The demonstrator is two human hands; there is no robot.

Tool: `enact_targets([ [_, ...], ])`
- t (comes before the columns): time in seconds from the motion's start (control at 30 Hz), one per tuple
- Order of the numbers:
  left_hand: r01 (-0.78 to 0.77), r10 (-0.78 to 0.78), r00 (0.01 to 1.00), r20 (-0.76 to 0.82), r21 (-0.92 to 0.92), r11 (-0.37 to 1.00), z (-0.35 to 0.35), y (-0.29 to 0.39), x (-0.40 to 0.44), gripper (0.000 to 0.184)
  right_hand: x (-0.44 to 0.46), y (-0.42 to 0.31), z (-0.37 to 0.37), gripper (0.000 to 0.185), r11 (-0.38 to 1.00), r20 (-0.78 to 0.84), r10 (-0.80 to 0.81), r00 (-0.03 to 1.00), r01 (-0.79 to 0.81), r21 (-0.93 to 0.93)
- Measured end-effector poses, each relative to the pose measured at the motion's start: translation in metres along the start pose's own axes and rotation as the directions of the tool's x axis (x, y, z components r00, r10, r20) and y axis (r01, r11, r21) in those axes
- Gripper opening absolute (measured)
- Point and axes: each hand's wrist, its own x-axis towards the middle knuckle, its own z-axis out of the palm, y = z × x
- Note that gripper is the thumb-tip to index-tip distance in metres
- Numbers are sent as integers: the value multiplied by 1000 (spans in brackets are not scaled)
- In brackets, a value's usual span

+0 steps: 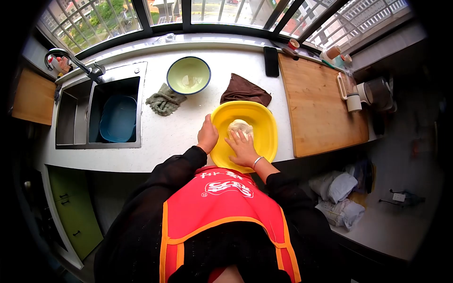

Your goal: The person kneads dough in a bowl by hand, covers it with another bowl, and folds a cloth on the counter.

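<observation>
A yellow basin (268, 134) stands at the front of the white counter, close to my red apron. Inside it lies a pale lump of dough (239, 125). My left hand (207, 135) grips the basin's left rim, fingers on the outside wall and over the edge. My right hand (243, 149) reaches into the basin with its fingers spread and its fingertips resting on the near side of the dough. A bracelet circles the right wrist. The palm side of the right hand is hidden.
Behind the basin lies a brown cloth (245, 89); a green bowl (188, 75) and a grey-green rag (165, 99) are further left. A sink (138, 118) holds a blue tub (118, 119). On the right are a wooden board (321, 108) and a black phone (271, 61).
</observation>
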Motion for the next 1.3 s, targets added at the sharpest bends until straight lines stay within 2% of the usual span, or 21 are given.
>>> enact_targets([
  [0.07,-5,5,1000,-6,1,1000,0,-2,1,43,-1,-9,1,46,987,177,93,980,-114,113],
  [0.1,-7,7,1000,3,1,1000,1,-3,0,43,0,-5,-9,46,986,181,101,978,-122,114],
  [0.17,-8,8,1000,-8,8,1000,1,-2,1,42,16,16,-43,50,739,487,233,842,-479,473],
  [0.2,-11,11,1000,-12,8,1000,0,-1,2,42,19,24,-50,54,738,497,271,824,-509,442],
  [0.23,-1,1,1000,-2,3,1000,-1,0,2,42,19,31,-51,54,742,495,265,828,-503,444],
  [0.3,14,-14,1000,2,0,1000,-2,-1,1,42,18,42,-46,56,919,152,184,971,-225,323],
  [0.33,0,0,1000,3,4,1000,-2,-1,0,41,18,47,-38,73,981,106,19,994,-39,192],
  [0.47,3,-3,999,35,-7,1000,-6,2,-1,42,24,51,-10,91,990,219,-80,972,52,131],
  [0.53,0,0,1000,19,-3,1000,-4,-2,-2,42,24,51,-3,101,938,308,18,951,-123,325],
  [0.57,-19,19,1000,10,-2,1000,-3,-3,-1,43,23,52,-1,101,937,310,11,951,-118,330],
  [0.63,-7,7,1000,-12,12,1000,2,-5,0,43,23,54,5,98,877,358,146,922,-288,384],
  [0.87,26,-26,1000,-13,8,1000,1,-1,1,41,28,46,22,97,889,314,288,905,-374,262],
  [0.93,11,-11,1000,-18,1,1000,1,-1,0,41,47,55,1,89,900,581,170,796,-365,236],
  [0.97,5,-5,1000,-26,2,1000,1,-2,1,41,50,57,-14,89,904,576,172,799,-360,230],
  [1.0,3,-3,999,-35,-4,1000,1,-2,1,41,52,57,-40,83,556,559,168,812,-546,626],
  [1.03,12,-12,1000,-29,0,1000,2,-3,1,41,52,60,-56,79,38,544,173,821,-558,829],
  [1.07,21,-21,1000,-23,4,1000,4,-3,2,41,49,65,-60,79,50,542,170,823,-557,829],
  [1.1,24,-24,999,-25,-2,1000,3,-3,1,41,41,67,-64,76,-411,523,128,843,-435,801],
  [1.13,19,-19,1000,-22,-19,1000,3,-3,0,41,35,67,-66,73,-782,488,104,867,-232,578],
  [1.23,10,-11,1000,-27,-27,1000,4,-7,2,41,28,60,-68,78,-860,467,137,873,-129,494],
  [1.3,4,-4,1000,-25,-18,1000,4,-7,1,41,26,58,-63,77,-832,487,186,854,-126,540],
])
